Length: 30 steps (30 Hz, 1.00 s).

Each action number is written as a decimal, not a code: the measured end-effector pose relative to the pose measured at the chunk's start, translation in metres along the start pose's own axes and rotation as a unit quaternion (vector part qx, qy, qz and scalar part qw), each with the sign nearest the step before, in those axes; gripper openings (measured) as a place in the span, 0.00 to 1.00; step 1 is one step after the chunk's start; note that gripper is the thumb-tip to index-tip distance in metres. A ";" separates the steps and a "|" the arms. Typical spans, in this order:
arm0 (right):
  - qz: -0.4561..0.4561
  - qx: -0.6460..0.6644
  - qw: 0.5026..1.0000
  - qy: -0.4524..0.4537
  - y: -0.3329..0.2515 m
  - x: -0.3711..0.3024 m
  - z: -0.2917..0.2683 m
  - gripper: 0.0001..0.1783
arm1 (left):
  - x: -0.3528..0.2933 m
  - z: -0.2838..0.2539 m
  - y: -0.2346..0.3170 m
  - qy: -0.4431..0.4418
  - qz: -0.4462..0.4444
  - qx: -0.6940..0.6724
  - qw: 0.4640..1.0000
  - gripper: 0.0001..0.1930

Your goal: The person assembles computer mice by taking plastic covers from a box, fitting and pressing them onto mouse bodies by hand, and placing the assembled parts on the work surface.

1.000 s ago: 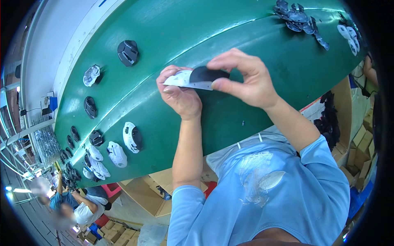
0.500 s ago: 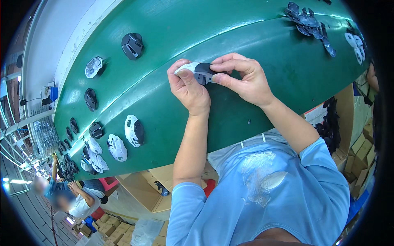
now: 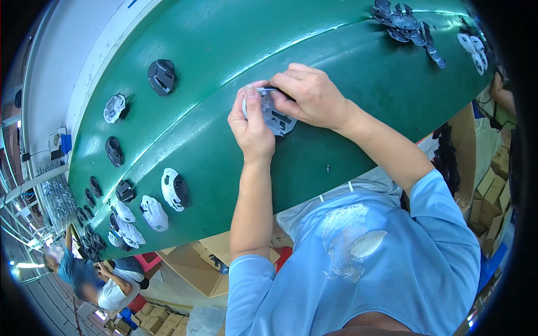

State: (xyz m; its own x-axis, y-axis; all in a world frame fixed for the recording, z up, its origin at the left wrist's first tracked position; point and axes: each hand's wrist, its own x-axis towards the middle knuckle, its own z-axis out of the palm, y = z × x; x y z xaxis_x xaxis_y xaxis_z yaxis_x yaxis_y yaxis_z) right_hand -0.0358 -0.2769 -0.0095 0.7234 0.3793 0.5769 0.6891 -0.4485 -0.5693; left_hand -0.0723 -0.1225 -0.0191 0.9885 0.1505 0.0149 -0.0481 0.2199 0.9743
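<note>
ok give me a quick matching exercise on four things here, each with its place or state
Things:
1. white part
2. dark part
3. pile of dark parts
4. cardboard boxes

Places or states:
A. top right of the belt
B. held by left hand and right hand
C. off the belt, at the right edge
D. alone on the belt, upper left

Pairs: 1-B, 2-D, 3-A, 4-C

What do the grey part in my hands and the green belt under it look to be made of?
Grey part: probably moulded plastic with a matte finish, judging by its thin ribbed shape and cut-outs. Both the left hand and the right hand hold it. Green belt: likely smooth rubbery or vinyl sheet, with a soft sheen along its curve.
</note>
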 end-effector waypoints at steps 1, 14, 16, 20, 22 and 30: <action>-0.017 -0.007 1.000 -0.010 0.004 -0.001 0.003 0.05 | 0.001 0.001 -0.001 0.001 -0.002 0.000 1.000 0.19; -0.003 0.001 1.000 -0.010 0.000 -0.022 0.021 0.13 | 0.008 -0.004 -0.001 0.210 0.072 -0.057 0.973 0.20; 0.007 0.009 1.000 -0.009 -0.001 -0.027 0.024 0.10 | 0.006 0.003 0.006 0.228 0.020 -0.050 0.972 0.24; 0.056 0.022 0.998 -0.017 -0.001 -0.021 0.019 0.10 | 0.004 0.010 0.010 0.213 0.056 0.003 0.976 0.23; 0.035 0.035 0.995 0.082 0.012 -0.016 0.014 0.09 | 0.007 0.017 0.004 0.206 0.074 -0.019 0.976 0.20; 0.046 0.035 0.998 0.037 0.013 -0.019 -0.001 0.07 | -0.003 0.037 0.006 0.196 0.061 -0.013 0.979 0.21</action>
State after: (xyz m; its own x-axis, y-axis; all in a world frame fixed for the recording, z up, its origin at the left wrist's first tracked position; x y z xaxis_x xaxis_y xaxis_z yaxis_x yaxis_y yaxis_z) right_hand -0.0404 -0.2908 -0.0279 0.7801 0.2781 0.5605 0.6235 -0.4194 -0.6598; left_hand -0.0698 -0.1575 -0.0054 0.8448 0.5337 0.0376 -0.1703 0.2016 0.9645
